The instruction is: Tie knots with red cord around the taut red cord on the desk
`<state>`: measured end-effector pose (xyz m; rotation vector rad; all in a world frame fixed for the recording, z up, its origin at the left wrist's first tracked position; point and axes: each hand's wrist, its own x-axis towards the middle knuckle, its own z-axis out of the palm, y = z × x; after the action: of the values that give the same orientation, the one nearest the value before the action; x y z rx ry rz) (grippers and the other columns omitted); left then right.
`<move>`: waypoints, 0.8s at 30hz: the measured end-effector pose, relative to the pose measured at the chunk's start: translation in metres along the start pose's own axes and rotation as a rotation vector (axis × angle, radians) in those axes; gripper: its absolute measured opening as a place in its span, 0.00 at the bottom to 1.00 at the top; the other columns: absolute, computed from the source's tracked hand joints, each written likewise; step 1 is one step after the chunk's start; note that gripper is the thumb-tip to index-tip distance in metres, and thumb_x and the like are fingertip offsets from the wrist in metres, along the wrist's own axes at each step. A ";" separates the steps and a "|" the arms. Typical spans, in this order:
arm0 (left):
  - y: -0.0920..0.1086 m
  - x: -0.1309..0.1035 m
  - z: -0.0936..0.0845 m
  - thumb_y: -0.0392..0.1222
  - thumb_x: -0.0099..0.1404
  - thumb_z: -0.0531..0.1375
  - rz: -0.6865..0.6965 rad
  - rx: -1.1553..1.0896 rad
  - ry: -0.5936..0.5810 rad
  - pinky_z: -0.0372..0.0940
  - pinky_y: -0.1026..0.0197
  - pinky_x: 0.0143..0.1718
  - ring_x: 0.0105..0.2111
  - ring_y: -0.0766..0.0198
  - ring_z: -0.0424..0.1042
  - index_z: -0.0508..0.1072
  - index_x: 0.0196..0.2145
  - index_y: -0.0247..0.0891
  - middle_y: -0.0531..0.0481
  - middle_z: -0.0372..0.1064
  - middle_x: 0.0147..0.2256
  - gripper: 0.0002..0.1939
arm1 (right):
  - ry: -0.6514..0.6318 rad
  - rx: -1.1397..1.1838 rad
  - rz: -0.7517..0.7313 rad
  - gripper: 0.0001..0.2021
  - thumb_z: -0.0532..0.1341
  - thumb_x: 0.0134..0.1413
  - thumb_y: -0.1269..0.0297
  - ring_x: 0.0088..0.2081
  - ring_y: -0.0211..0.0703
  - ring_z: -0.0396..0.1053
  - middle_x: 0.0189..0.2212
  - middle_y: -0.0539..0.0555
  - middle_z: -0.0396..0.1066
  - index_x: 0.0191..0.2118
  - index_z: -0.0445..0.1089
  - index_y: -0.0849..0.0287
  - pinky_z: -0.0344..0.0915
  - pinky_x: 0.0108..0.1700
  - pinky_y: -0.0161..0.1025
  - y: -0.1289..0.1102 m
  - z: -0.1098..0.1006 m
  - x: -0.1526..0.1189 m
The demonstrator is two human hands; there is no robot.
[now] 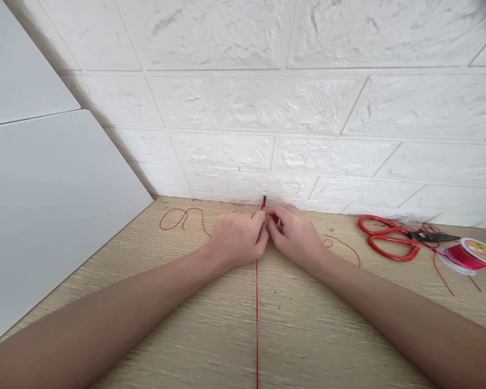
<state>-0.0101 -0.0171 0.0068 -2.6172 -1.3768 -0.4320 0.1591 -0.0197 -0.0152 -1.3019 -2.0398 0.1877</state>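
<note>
A thin red cord (257, 324) runs taut from the bottom edge of the view up to my hands. My left hand (240, 236) and my right hand (294, 233) meet at its far end, fingertips pinched together on the cord. The exact spot between the fingers is mostly hidden. Just beyond them, a small dark peg (264, 200) with red cord around it stands at the foot of the wall. One loose cord end (185, 212) curls out on the left of my left hand. Another loose end (345, 246) lies beyond my right wrist.
Scissors (392, 237) with red handles lie on the right of the wooden table (210, 335), among cord scraps. Beside them is a spool of red cord (467, 255). A white brick-patterned wall (247, 102) closes off the back; white panels (52, 205) stand at left.
</note>
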 end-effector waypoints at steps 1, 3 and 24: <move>0.000 0.000 0.000 0.46 0.71 0.48 -0.006 0.003 0.011 0.58 0.56 0.29 0.31 0.55 0.74 0.74 0.39 0.38 0.44 0.76 0.31 0.16 | 0.021 0.014 0.005 0.07 0.55 0.63 0.69 0.37 0.47 0.67 0.34 0.56 0.72 0.38 0.70 0.58 0.62 0.39 0.42 0.000 0.000 0.000; -0.001 0.000 0.001 0.46 0.71 0.48 -0.014 0.009 0.028 0.56 0.56 0.28 0.30 0.56 0.74 0.73 0.39 0.38 0.45 0.76 0.32 0.16 | 0.073 0.061 0.026 0.08 0.54 0.65 0.67 0.36 0.47 0.67 0.32 0.55 0.72 0.37 0.69 0.57 0.61 0.39 0.42 -0.001 -0.001 0.000; -0.015 0.006 -0.001 0.45 0.70 0.47 -0.007 0.022 -0.038 0.51 0.56 0.27 0.29 0.56 0.70 0.73 0.34 0.39 0.45 0.74 0.32 0.17 | -0.148 0.918 0.347 0.23 0.60 0.59 0.54 0.16 0.31 0.43 0.14 0.43 0.45 0.17 0.57 0.56 0.38 0.18 0.36 -0.033 -0.071 0.015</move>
<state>-0.0198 -0.0041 0.0100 -2.6167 -1.3938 -0.3680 0.1750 -0.0402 0.0602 -1.0181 -1.4804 1.2416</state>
